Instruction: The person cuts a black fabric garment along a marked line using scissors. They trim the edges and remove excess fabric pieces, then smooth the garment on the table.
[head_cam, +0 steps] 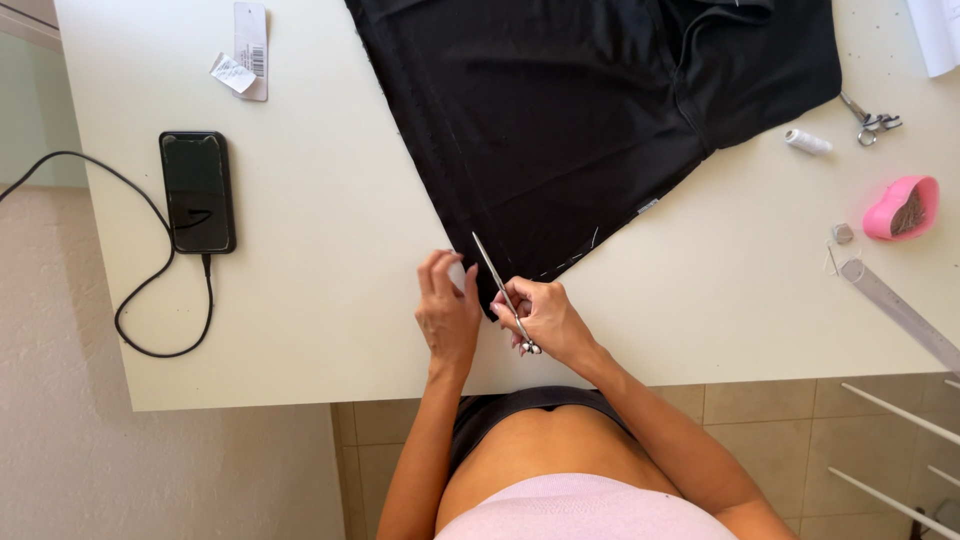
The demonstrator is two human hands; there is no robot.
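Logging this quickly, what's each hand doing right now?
Left hand: holds nothing, fingertips at the corner of the black fabric.
Right hand: closed on the small scissors.

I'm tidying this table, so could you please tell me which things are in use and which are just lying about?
In use: black fabric, slim metal tool in the right hand, left hand at the fabric's corner.

Lying about: phone, paper tags, thread spool, small scissors, pink dish, ruler.
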